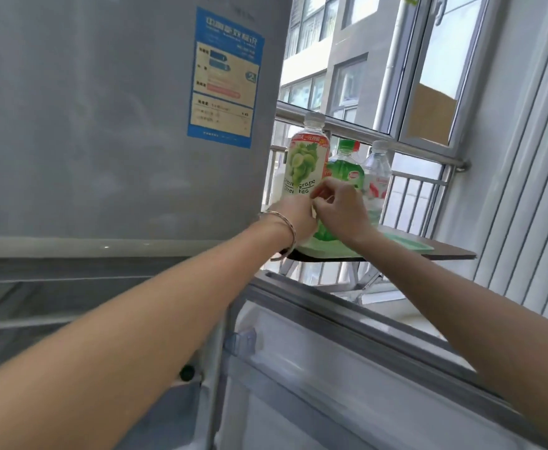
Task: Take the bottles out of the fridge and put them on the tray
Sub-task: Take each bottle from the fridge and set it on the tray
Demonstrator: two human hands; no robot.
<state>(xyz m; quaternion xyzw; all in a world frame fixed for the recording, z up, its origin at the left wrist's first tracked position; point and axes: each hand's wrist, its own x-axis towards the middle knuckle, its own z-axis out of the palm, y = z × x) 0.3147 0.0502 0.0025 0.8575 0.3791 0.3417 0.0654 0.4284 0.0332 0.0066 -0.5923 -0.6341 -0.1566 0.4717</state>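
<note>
Three bottles stand on a pale green tray [409,243] on a small table by the window. The tall green grape tea bottle [305,157] with a white cap is on the left, and my left hand [295,217], with a bracelet on its wrist, is wrapped round its lower part. A green bottle [344,167] with a green cap is in the middle; my right hand [342,209] covers its body with fingers curled round it. A clear water bottle [378,173] stands free at the right. Both hands touch each other.
The grey fridge [103,125] with a blue energy label fills the left. Its lower door [347,352] hangs open beneath my arms, with door shelves showing. The small brown table [454,253] stands against a metal window railing [412,147]. A white wall is on the right.
</note>
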